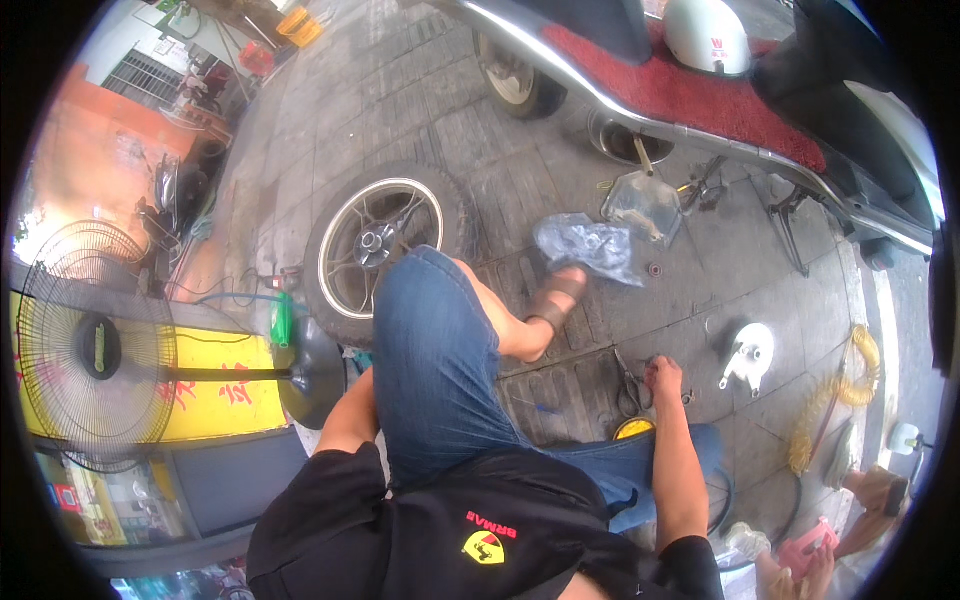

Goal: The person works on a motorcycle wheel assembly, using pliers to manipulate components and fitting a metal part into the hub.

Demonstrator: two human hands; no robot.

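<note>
Head view, 1 person sitting low over grey rectangular paving (720, 310), in a black short-sleeved shirt (420, 530) and blue denim trousers (435, 350).

Right hand (664, 375): 1, reaching down to the paving, fingers curling inward; whether they are pinching anything, I cannot tell.

Left hand: 1, hiding behind the raised denim leg, its forearm (348, 415) alone showing; its state I cannot tell.

Dark metal tool with looped handles (629, 390): 1, lying on the paving just left of the right hand.

Round yellow lid-like piece (634, 429): 1, showing between that tool and the lower denim leg.

Spoked silver wheel with a black rubber tyre (372, 243): 1, lying left of the raised knee, which is overlapping its edge in view.

White metal rounded plate with a projecting arm (748, 357): 1, resting on the paving to the right of the right hand, apart from it.

Small reddish ring (655, 269): 1, lying near a crumpled bluish plastic bag (592, 246), just beyond the brown-sandalled foot (556, 298).

Yellow coiled hose (858, 372): 1, trailing at right.

Scooter with a red footboard mat (640, 85): 1, standing beyond, a white helmet (706, 38) resting on it.

Black round-caged fan (97, 346): 1, standing at left.

Another person's hands (822, 565): 2, showing at lower right near a pink object (806, 545).
</note>
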